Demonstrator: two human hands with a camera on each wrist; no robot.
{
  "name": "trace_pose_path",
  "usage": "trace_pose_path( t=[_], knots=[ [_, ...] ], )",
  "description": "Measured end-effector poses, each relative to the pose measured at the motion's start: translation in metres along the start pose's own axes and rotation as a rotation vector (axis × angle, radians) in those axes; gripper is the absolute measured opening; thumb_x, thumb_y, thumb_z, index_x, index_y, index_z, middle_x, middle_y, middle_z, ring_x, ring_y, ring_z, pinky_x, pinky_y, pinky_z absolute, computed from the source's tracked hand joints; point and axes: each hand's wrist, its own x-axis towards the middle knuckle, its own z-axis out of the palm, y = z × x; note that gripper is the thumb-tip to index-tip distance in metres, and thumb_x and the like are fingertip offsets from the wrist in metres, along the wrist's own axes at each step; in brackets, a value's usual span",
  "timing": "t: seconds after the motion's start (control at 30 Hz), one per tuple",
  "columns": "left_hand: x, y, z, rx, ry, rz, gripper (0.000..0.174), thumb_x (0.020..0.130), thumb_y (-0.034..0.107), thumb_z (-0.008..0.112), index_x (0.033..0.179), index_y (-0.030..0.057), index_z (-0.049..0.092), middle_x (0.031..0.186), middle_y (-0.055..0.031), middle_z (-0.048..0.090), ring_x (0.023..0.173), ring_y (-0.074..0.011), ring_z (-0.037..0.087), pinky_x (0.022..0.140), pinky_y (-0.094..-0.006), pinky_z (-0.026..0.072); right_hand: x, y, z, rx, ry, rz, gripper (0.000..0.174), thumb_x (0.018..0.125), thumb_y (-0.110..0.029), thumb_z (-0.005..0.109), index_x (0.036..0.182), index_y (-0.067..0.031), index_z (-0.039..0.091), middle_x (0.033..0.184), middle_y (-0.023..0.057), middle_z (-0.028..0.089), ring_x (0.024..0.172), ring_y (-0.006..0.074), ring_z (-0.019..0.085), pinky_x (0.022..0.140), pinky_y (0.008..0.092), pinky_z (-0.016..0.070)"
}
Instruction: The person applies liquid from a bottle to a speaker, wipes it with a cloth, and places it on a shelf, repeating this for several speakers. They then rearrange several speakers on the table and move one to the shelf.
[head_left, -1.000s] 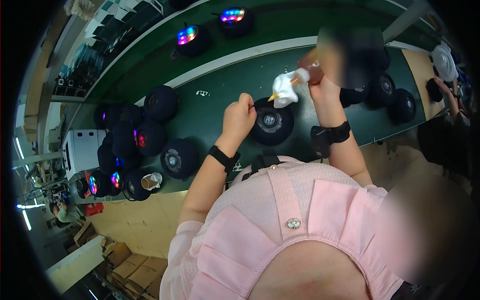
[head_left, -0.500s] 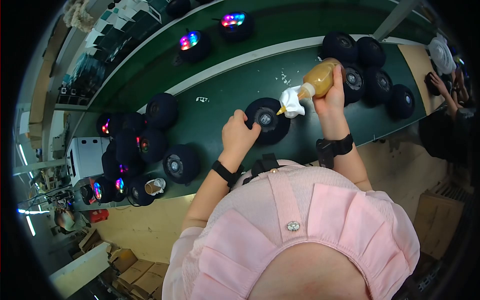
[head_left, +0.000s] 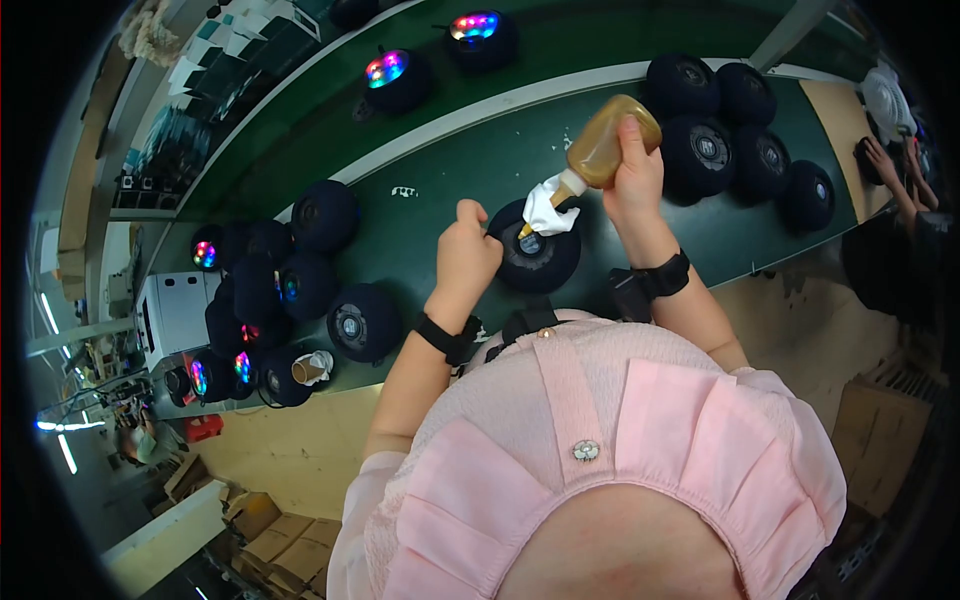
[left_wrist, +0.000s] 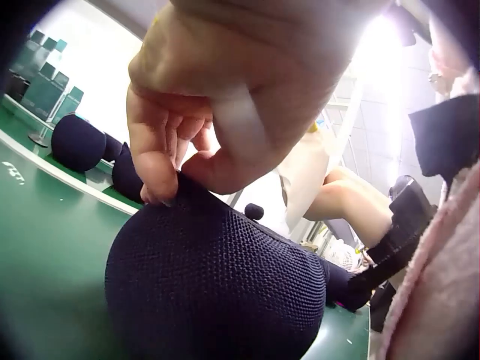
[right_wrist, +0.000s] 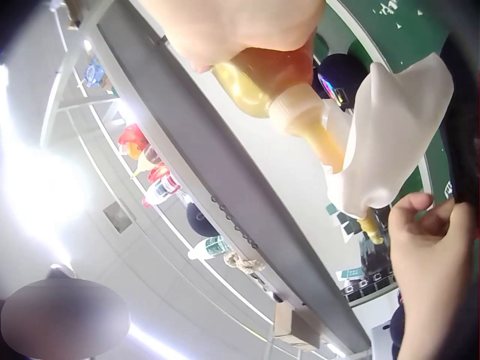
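A round, dark blue mesh-covered speaker (head_left: 545, 272) lies on the green bench in front of the person, its ringed face with a small central disc turned up. At its left edge is the left hand (head_left: 467, 258); in the left wrist view its thumb and fingertips pinch the mesh cover (left_wrist: 217, 277), pulling it into a peak. The right hand (head_left: 637, 185) grips a squeeze bottle (head_left: 600, 150) of yellowish liquid, tilted nozzle down. A white tissue (head_left: 548, 210) is wrapped about the nozzle, and the yellow tip (head_left: 525, 231) overlaps the speaker's central disc.
Several similar speakers (head_left: 710, 150) stand at the right, and another cluster (head_left: 305, 285), some lit, at the left beside a white box (head_left: 175, 315). Two lit speakers (head_left: 388, 72) sit on the ledge behind. A cardboard tube (head_left: 304, 372) stands near the front edge.
The bottle first moved right and came into clear view, then swung left, bringing its tip from the speaker's right side over its centre. The left hand's fingers have drawn together at the speaker's edge.
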Motion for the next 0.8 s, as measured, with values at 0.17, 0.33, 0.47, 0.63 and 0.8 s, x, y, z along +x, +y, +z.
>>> trace_pose_path(
  t=[0.17, 0.33, 0.47, 0.63, 0.8],
  knots=[
    [0.000, -0.009, 0.001, -0.191, 0.013, -0.035, 0.026, 0.064, -0.004, 0.056, 0.086, 0.0025, 0.043, 0.062, -0.0074, 0.054, 0.054, -0.0156, 0.056, 0.054, -0.0267, 0.0467, 0.003, 0.021, 0.006, -0.157, -0.085, -0.193, 0.053, 0.075, -0.019, 0.074, 0.112, 0.0016, 0.042, 0.102, 0.0092, 0.056, 0.092, 0.0150, 0.055, 0.082, 0.0284, 0.0459],
    [0.001, -0.011, 0.005, -0.213, 0.019, -0.061, 0.025, 0.065, -0.003, 0.058, 0.085, 0.0025, 0.043, 0.063, -0.0071, 0.054, 0.055, -0.0140, 0.056, 0.055, -0.0258, 0.0466, -0.006, 0.026, 0.021, -0.292, -0.134, -0.259, 0.055, 0.073, -0.020, 0.075, 0.112, 0.0012, 0.042, 0.103, 0.0094, 0.056, 0.093, 0.0152, 0.056, 0.082, 0.0280, 0.0463],
    [0.001, -0.009, 0.006, -0.235, 0.024, -0.063, 0.025, 0.065, -0.003, 0.058, 0.084, 0.0024, 0.043, 0.063, -0.0070, 0.054, 0.055, -0.0139, 0.056, 0.055, -0.0256, 0.0466, -0.011, 0.029, 0.025, -0.401, -0.170, -0.300, 0.058, 0.070, -0.020, 0.077, 0.112, 0.0013, 0.042, 0.102, 0.0102, 0.057, 0.093, 0.0159, 0.056, 0.081, 0.0285, 0.0468],
    [0.000, -0.008, 0.009, -0.262, 0.026, -0.068, 0.025, 0.065, -0.002, 0.058, 0.084, 0.0023, 0.043, 0.063, -0.0068, 0.054, 0.055, -0.0138, 0.056, 0.055, -0.0254, 0.0465, -0.016, 0.029, 0.025, -0.447, -0.186, -0.369, 0.060, 0.068, -0.018, 0.079, 0.112, 0.0009, 0.043, 0.102, 0.0103, 0.057, 0.093, 0.0162, 0.056, 0.081, 0.0287, 0.0468],
    [0.001, -0.007, 0.009, -0.243, 0.025, -0.072, 0.024, 0.065, -0.002, 0.058, 0.083, 0.0024, 0.043, 0.063, -0.0066, 0.054, 0.054, -0.0138, 0.056, 0.054, -0.0254, 0.0467, -0.019, 0.026, 0.024, -0.410, -0.204, -0.402, 0.060, 0.068, -0.016, 0.079, 0.113, -0.0001, 0.042, 0.102, 0.0102, 0.057, 0.094, 0.0165, 0.056, 0.082, 0.0288, 0.0466]
  ],
)
